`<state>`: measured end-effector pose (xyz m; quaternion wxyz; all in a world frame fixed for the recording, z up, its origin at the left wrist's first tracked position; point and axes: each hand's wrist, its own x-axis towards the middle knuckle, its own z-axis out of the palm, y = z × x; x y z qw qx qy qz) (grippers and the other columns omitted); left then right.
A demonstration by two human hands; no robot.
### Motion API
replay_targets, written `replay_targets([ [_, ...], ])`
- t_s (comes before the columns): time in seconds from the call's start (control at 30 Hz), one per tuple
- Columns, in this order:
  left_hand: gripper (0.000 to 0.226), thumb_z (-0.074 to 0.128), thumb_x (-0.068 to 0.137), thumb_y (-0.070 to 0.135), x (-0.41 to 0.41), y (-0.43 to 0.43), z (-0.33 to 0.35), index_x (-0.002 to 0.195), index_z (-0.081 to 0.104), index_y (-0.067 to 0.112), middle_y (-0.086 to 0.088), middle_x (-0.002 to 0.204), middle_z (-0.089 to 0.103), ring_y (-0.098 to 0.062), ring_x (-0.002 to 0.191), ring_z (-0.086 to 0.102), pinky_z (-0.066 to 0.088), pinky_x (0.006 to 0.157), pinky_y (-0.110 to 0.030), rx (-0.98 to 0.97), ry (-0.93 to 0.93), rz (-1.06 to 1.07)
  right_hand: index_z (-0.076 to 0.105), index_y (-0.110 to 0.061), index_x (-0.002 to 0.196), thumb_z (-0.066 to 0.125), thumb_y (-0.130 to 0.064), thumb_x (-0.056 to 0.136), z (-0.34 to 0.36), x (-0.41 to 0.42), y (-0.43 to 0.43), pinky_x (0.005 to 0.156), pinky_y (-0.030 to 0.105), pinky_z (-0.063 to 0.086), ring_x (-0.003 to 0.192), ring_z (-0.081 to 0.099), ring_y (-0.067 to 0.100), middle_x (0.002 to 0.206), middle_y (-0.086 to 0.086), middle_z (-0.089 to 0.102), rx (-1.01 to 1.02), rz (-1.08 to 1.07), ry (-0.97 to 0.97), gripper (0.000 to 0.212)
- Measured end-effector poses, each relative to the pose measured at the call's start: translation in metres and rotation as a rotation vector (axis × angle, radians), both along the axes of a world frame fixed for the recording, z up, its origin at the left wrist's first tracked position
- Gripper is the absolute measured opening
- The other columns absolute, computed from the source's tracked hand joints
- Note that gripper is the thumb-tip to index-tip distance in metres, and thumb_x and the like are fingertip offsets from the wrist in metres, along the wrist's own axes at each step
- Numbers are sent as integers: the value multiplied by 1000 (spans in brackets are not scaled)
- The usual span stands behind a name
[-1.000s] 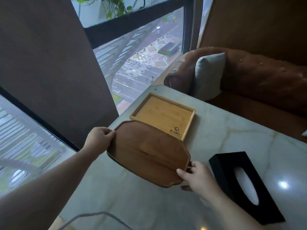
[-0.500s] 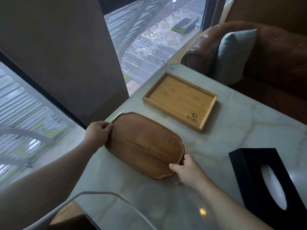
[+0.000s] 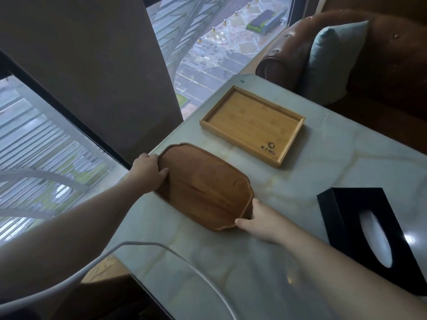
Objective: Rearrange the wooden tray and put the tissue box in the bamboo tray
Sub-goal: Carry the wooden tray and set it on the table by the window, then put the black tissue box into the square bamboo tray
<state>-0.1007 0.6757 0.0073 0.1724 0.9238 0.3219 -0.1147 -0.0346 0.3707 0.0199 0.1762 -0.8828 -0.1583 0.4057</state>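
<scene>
The dark wooden tray [image 3: 203, 188] with scalloped corners lies flat on the marble table [image 3: 323, 167] near its left edge. My left hand [image 3: 149, 174] grips its far left end, and my right hand [image 3: 261, 221] grips its near right corner. Beyond it the light bamboo tray [image 3: 253, 125] lies empty, a logo printed in its near corner. The black tissue box [image 3: 374, 229] stands at the right, apart from both hands, with white tissue showing in its oval slot.
A white cable [image 3: 147, 247] arcs across the table's near end. A brown leather sofa [image 3: 397, 56] with a grey-blue cushion [image 3: 332, 63] stands behind the table. Tall windows and a dark wall panel run along the left, close to the table's edge.
The wooden tray, raised and overlapping the bamboo tray before, has come toward me and down flat on the table, apart from the bamboo tray. Both hands stay on it.
</scene>
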Motion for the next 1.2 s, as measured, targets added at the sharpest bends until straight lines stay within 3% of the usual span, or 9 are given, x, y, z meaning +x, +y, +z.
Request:
replay_targets([
  [0.13, 63, 54, 89, 42, 1, -43, 23, 142, 33, 14, -13, 142, 40, -35, 130, 34, 35, 102, -47, 113, -128, -247, 16, -25, 150, 52, -59, 83, 29, 10, -20, 100, 41, 42, 132, 44, 27, 151, 6, 42, -10, 249, -297, 84],
  [0.23, 70, 52, 88, 47, 10, -88, 50, 146, 26, 18, -9, 148, 36, -30, 137, 29, 31, 108, -46, 155, -200, -458, 12, -27, 151, 46, -65, 82, 54, 21, -47, 97, 43, 44, 134, 41, 26, 153, 3, 35, 1, 323, -476, 86],
  [0.37, 72, 53, 87, 47, 21, -159, 82, 147, 24, 19, -8, 149, 36, -27, 136, 31, 31, 108, -42, 183, -269, -620, 18, -25, 149, 49, -66, 80, 82, 32, -102, 91, 43, 46, 129, 44, 25, 147, 3, 40, 14, 298, -618, 86],
  [0.57, 73, 52, 88, 50, 48, -249, 102, 146, 25, 16, -8, 150, 33, -25, 138, 26, 32, 108, -41, 182, -288, -802, 23, -25, 145, 51, -69, 77, 95, 37, -190, 87, 43, 46, 126, 45, 26, 141, 4, 43, -49, 160, -677, 85],
  [0.8, 74, 50, 86, 55, 97, -324, 102, 145, 22, 18, -8, 150, 32, -25, 137, 27, 34, 106, -41, 230, -263, -1048, 23, -19, 145, 51, -76, 70, 78, 19, -254, 95, 44, 45, 129, 41, 29, 142, 9, 40, -104, -108, -627, 98],
  [0.97, 89, 54, 78, 66, 135, -351, 93, 145, 18, 20, -7, 152, 29, -23, 139, 24, 39, 105, -43, 227, -191, -1227, 27, -15, 137, 49, -82, 64, 60, 6, -275, 90, 45, 46, 121, 44, 33, 134, 12, 40, -150, -340, -558, 102],
  [1.1, 111, 57, 68, 75, 155, -356, 80, 149, 4, 23, -4, 159, 11, -22, 145, 8, 25, 113, -41, 306, -17, -1408, 23, -12, 142, 47, -85, 61, 42, -11, -267, 89, 44, 46, 120, 44, 32, 132, 11, 40, -149, -421, -492, 112],
  [1.2, 117, 62, 66, 72, 165, -357, 70, 149, -3, 22, -4, 161, 2, -23, 146, 1, 14, 115, -38, 407, 15, -1546, 19, -10, 145, 46, -86, 60, 31, -21, -260, 89, 43, 46, 120, 44, 30, 133, 11, 40, -162, -431, -494, 117],
])
